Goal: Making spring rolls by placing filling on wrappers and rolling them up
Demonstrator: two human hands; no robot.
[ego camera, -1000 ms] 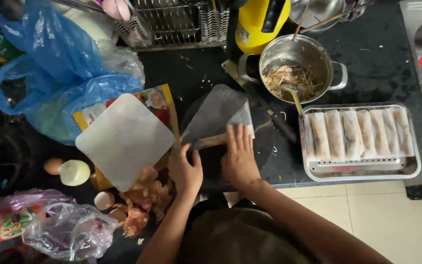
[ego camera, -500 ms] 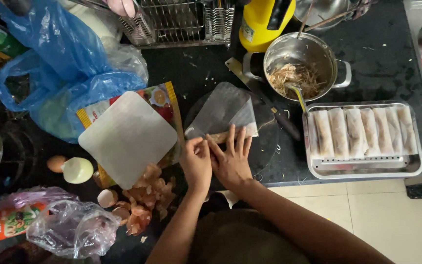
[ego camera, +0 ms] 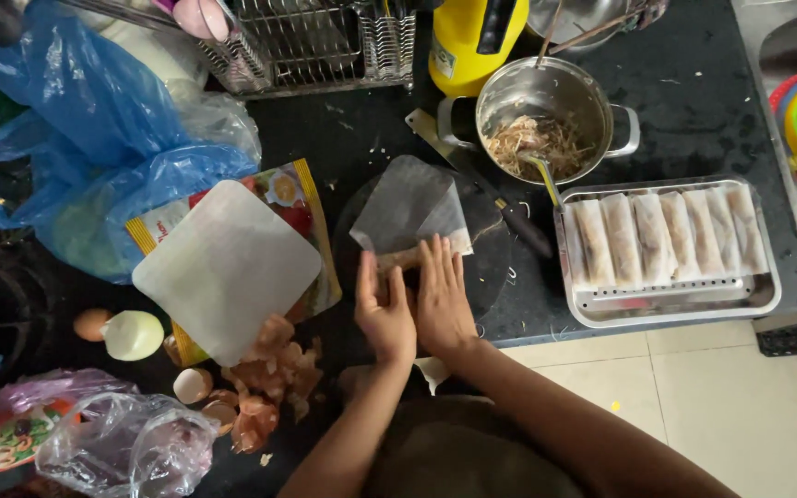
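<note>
My left hand (ego camera: 386, 314) and right hand (ego camera: 442, 300) lie flat, side by side, fingers pressed on the half-rolled wrapper (ego camera: 408, 212) near the counter's (ego camera: 694, 101) front edge. It looks thin, limp and easily torn, so I would press lightly along the filled roll. The tray of finished rolls (ego camera: 666, 244) sits right.

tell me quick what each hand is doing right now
Left hand: open, fingers flat on the roll.
Right hand: open, fingers flat on the roll.
</note>
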